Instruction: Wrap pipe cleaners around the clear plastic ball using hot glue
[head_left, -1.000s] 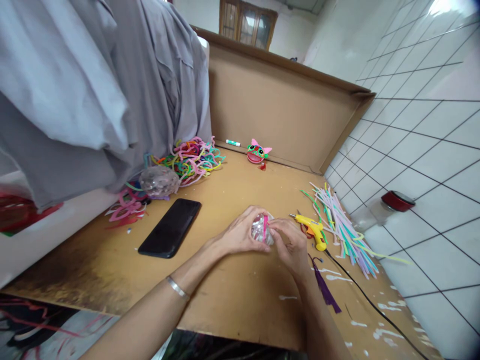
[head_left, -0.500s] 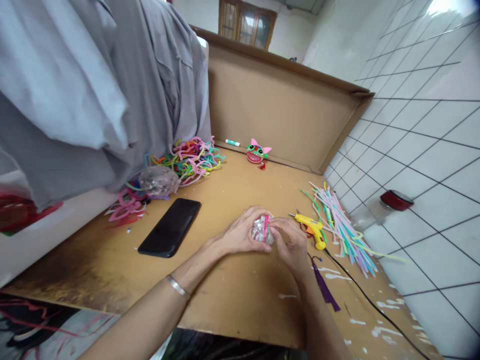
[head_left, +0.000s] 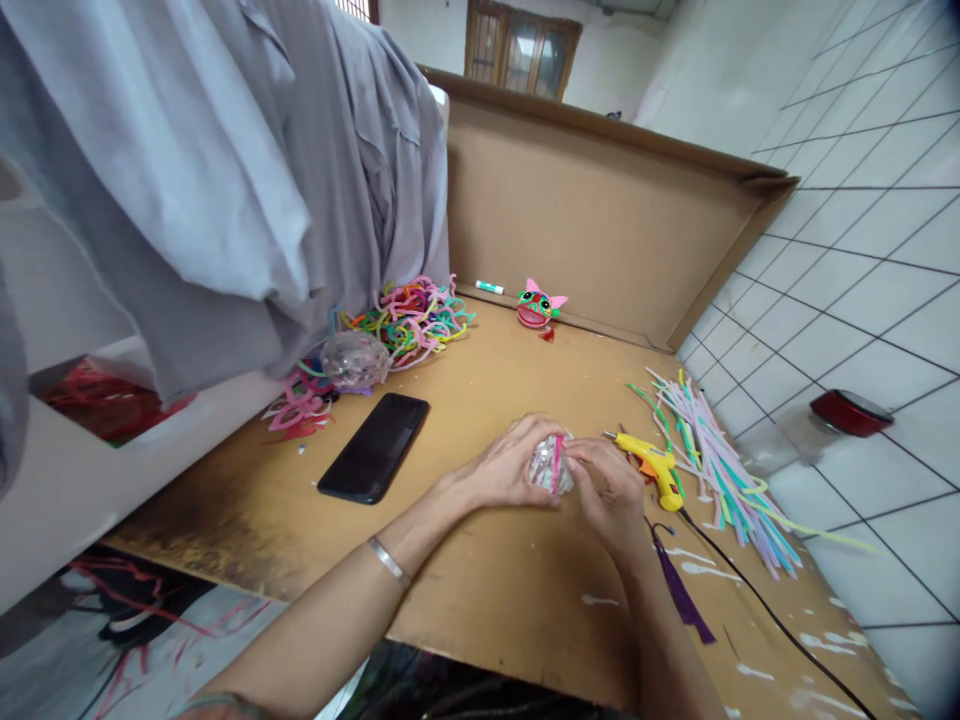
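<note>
The left hand point(head_left: 517, 468) is curled part-open around a clear plastic ball point(head_left: 541, 462), its thumb on the near side and its fingers over the far side. The right hand point(head_left: 611, 492) has thumb and forefinger brought together at the ball's right side, pinching at a pink strip point(head_left: 557, 468). The ball sits near the middle of the counter point(head_left: 480, 590), set back from the front edge; whether it touches the surface cannot be told. Counter surface stretches leftward to a black smartphone point(head_left: 375, 447), while a yellow glue gun point(head_left: 651, 462) lies just beyond the right hand, nozzle toward it. The strip's long axis runs near to far across the ball; the ball's own axis is hidden by the fingers.
</note>
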